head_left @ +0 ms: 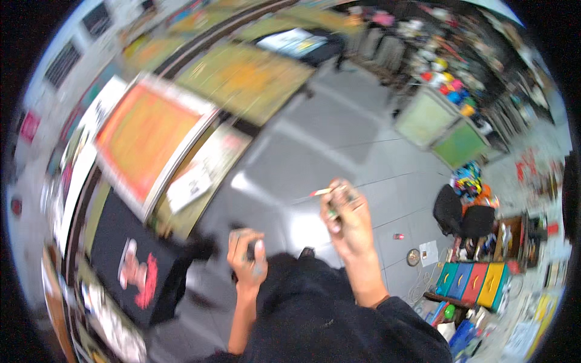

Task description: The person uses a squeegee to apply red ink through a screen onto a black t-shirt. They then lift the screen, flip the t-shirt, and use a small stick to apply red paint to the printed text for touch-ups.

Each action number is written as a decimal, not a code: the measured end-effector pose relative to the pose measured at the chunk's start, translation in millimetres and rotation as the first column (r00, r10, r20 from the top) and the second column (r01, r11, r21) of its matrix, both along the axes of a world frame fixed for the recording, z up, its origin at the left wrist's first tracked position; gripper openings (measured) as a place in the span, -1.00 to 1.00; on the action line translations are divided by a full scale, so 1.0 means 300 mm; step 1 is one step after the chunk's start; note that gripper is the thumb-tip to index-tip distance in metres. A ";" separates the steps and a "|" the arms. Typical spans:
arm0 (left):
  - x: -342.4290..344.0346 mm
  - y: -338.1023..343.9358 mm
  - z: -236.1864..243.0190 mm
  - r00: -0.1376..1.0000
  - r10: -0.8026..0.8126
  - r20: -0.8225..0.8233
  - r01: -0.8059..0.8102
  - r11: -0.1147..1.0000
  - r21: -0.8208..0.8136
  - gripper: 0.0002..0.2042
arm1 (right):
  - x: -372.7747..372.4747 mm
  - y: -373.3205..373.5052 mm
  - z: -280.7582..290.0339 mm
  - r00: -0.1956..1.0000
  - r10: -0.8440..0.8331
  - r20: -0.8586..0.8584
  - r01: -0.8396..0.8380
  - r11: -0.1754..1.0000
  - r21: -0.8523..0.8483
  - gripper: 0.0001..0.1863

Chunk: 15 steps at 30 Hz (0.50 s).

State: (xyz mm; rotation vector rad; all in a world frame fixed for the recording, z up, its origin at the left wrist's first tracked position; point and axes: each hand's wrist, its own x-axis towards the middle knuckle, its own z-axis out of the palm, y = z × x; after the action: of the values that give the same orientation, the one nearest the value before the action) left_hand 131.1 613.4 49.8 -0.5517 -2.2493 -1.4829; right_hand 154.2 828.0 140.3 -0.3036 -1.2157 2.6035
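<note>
My right hand (pixel 348 215) is raised over the floor in front of me, its fingers pinched round a short, thin, pale stick with a red tip (pixel 321 192). Dark and green stains mark those fingers. Lower and to the left, my left hand (pixel 247 257) is curled, fingers bent toward the thumb. A dark patch shows between them, too blurred to tell whether it is a held thing. To the left of that hand, a black T-shirt (pixel 112 242) with a pink and red print lies on the long printing table.
A framed printing screen (pixel 154 142) with an orange mesh tilts over the table at left. Green boards (pixel 248 78) continue along it. At right are two green screens (pixel 460 142), a black chair (pixel 448 209) and coloured drawers (pixel 469 284). A round tin (pixel 413 257) sits on the grey floor.
</note>
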 end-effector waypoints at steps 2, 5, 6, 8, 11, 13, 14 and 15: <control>-0.028 0.244 0.049 0.990 -0.135 0.035 0.131 0.987 0.095 -0.68 | 0.019 0.209 0.018 0.995 -0.092 -0.038 0.093 0.995 0.021 -0.68; -0.078 0.596 0.108 0.948 -0.316 0.029 0.305 0.933 0.189 -0.65 | 0.043 0.524 0.055 0.977 -0.192 -0.087 0.195 0.981 0.019 -0.65; -0.083 0.699 0.134 0.925 -0.375 0.065 0.357 0.914 0.194 -0.69 | 0.055 0.619 0.049 0.967 -0.248 -0.063 0.250 0.968 0.031 -0.64; -0.104 0.905 0.180 0.866 -0.481 0.137 0.449 0.869 0.211 -0.75 | 0.080 0.795 0.071 0.931 -0.364 -0.024 0.365 0.931 0.024 -0.64; -0.171 1.170 0.154 0.757 -0.625 0.190 0.583 0.777 0.238 -0.77 | 0.092 1.028 0.043 0.862 -0.505 0.047 0.507 0.862 -0.021 -0.71; -0.229 1.352 0.131 0.655 -0.701 0.282 0.642 0.713 0.281 -0.80 | 0.067 1.171 0.042 0.768 -0.638 0.055 0.640 0.767 -0.048 -0.81; -0.275 1.450 0.092 0.629 -0.732 0.263 0.680 0.682 0.271 -0.80 | 0.052 1.254 0.024 0.751 -0.660 0.030 0.661 0.750 -0.032 -0.80; -0.322 1.546 0.057 0.602 -0.760 0.244 0.714 0.649 0.261 -0.81 | 0.029 1.339 0.014 0.736 -0.677 0.017 0.677 0.736 -0.012 -0.80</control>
State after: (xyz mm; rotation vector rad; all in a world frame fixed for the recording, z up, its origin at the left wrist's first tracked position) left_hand 34.5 1077.2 66.7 -1.4262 -2.2256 -2.2578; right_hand 162.9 1229.8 144.6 -0.6331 -0.8549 1.9637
